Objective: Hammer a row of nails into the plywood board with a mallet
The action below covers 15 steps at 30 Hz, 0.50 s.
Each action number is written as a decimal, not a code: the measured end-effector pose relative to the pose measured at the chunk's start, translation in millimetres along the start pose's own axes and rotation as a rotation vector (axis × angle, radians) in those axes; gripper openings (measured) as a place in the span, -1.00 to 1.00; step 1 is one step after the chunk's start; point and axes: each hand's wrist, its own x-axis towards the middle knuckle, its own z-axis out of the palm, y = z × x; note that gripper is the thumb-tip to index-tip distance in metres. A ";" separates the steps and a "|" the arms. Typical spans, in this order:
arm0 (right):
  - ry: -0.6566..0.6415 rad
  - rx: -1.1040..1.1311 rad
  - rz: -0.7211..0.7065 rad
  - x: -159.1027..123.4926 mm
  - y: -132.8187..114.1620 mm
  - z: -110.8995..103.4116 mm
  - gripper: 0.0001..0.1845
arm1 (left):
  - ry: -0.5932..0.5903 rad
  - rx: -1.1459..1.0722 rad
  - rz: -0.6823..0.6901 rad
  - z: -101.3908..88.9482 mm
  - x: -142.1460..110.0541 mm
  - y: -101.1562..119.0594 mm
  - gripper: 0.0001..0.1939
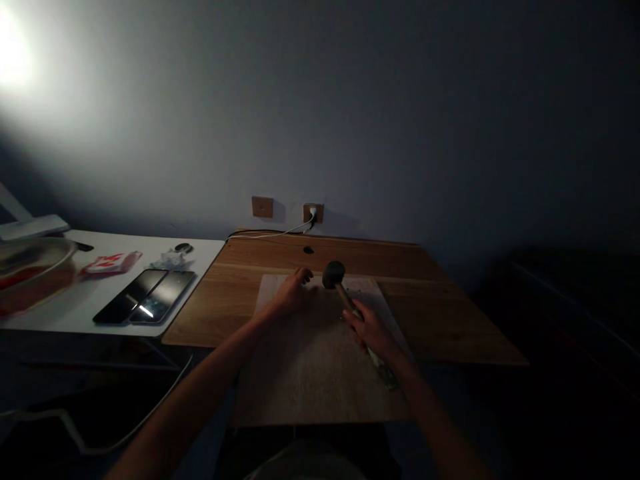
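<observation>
My right hand (367, 325) is wrapped round the wooden handle of a mallet (347, 298) with a dark, round head. The mallet's head points away from me, over the far part of a pale wooden board (300, 387). To the left of that head, my left hand (294, 291) is at the board's far left part, with its fingers curled in. Whatever those fingers hold, if anything, is too dark and small to make out. A few tiny specks (357, 291) lie on the board just right of the mallet's head.
The board lies on a wood-grain table (440, 320) against the wall. Cables run to a wall socket (313, 213). On the white table (210, 250) at left are two dark phone-like slabs (163, 297), a red-and-white packet (113, 263), crumpled clear plastic (171, 260) and a large clear container (40, 273).
</observation>
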 end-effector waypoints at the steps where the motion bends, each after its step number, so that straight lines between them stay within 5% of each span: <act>1: 0.014 0.010 -0.020 -0.2 3.1 -4.6 -0.50 | -0.019 0.067 0.073 -1.5 -1.6 10.3 -0.75; 7: 0.143 0.037 0.027 -2.4 16.4 -23.1 -0.47 | -0.388 0.469 0.583 16.2 -9.8 71.5 -0.85; 11: 0.181 0.040 0.052 -7.2 18.7 -25.7 -0.37 | -0.412 0.589 0.641 35.4 -12.5 88.6 -0.89; 15: 0.155 0.047 0.024 -11.2 18.5 -26.4 -0.46 | -0.393 0.563 0.625 33.5 -9.3 88.8 -0.88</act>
